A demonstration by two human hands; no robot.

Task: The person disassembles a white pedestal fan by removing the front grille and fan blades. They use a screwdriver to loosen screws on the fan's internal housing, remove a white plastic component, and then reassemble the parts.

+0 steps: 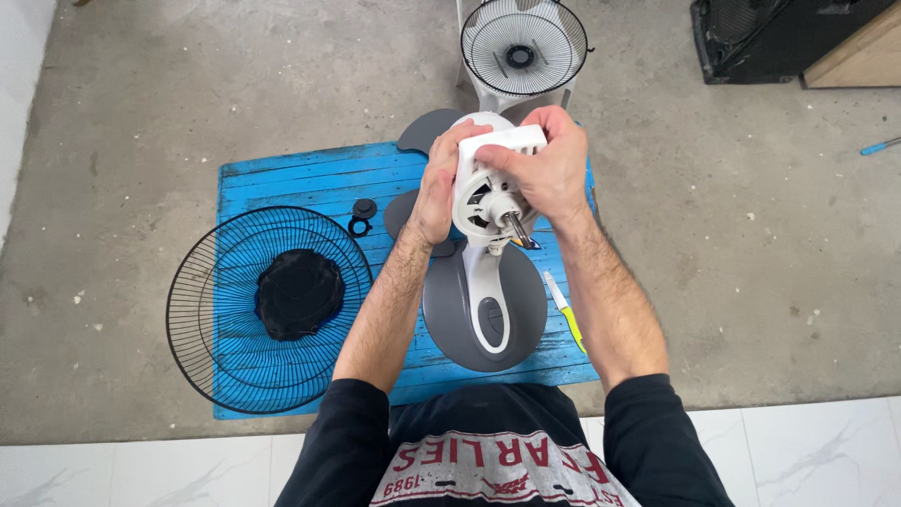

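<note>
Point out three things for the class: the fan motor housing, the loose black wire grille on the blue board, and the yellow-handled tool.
fan motor housing (488,192), head view, white front face around the shaft.
black wire grille (211,329), head view, wire spokes left of its hub.
yellow-handled tool (571,324), head view, yellow handle.

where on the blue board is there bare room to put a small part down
Free: the strip of blue board behind the black grille, left of the small black cap. Crowded: around the grey fan base, where both hands grip the motor head, screwdriver alongside.
</note>
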